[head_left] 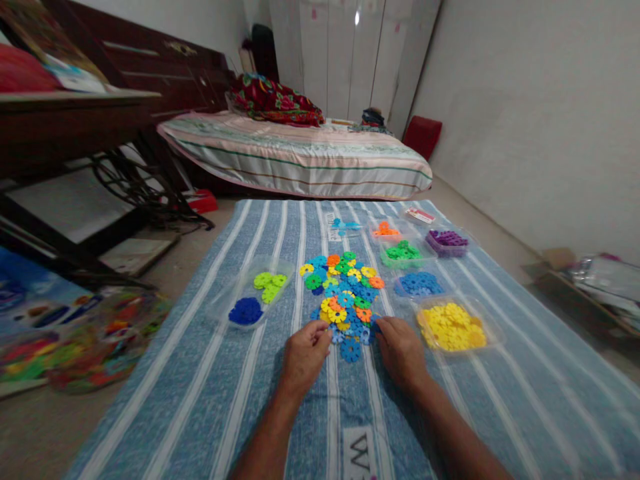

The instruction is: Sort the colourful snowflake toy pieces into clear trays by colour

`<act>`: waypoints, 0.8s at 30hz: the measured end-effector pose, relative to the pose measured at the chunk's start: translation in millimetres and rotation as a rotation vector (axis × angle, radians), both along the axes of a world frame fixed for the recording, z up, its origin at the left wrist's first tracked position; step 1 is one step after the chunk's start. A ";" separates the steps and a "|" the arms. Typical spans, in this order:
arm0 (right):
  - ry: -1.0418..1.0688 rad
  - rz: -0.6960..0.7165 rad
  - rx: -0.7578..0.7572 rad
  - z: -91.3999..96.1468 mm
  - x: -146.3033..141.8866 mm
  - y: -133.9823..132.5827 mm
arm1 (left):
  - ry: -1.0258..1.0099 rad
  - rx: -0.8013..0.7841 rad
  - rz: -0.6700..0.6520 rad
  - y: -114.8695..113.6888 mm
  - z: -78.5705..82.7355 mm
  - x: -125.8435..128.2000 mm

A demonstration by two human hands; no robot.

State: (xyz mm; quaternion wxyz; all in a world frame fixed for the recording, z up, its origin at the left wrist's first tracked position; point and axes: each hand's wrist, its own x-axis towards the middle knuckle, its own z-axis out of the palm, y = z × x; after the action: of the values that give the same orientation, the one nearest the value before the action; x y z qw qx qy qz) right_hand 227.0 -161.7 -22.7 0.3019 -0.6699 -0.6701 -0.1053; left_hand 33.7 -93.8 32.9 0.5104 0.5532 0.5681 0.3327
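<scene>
A heap of mixed coloured plastic snowflake discs lies on a blue striped cloth. My left hand rests at the heap's near left edge, fingers curled and pinching at a yellow disc. My right hand sits at the near right edge, fingers bent down onto blue discs; what it grips is hidden. Clear trays hold sorted discs: yellow, blue, green, purple, orange, and a left tray with dark blue and lime ones.
A low bed with a striped cover stands beyond the cloth. A dark treadle table is at the left, colourful packaging on the floor beside it. A cardboard box with plastic bags sits by the right wall.
</scene>
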 end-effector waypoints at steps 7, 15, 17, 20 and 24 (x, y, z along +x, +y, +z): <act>0.117 0.053 -0.018 3.1 7.1 -6.9 | -0.005 -0.005 0.006 -0.7 -0.1 0.1; 0.040 0.121 0.142 23.1 11.2 -13.6 | -0.006 -0.012 0.011 0.4 -2.4 0.6; -0.031 0.116 0.231 39.1 23.8 -7.4 | -0.006 -0.020 0.013 0.7 -1.7 1.3; -0.125 -0.074 0.395 65.7 48.0 6.7 | 0.000 -0.022 0.010 0.6 -0.3 1.7; -0.181 -0.187 0.375 77.7 55.2 16.7 | -0.013 -0.008 0.007 0.1 0.2 0.9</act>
State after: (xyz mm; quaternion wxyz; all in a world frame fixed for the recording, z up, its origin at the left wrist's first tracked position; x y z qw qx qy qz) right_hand 282.2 -144.9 55.0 0.3486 -0.6492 -0.5981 -0.3153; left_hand 34.6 -93.6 33.1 0.5153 0.5470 0.5679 0.3357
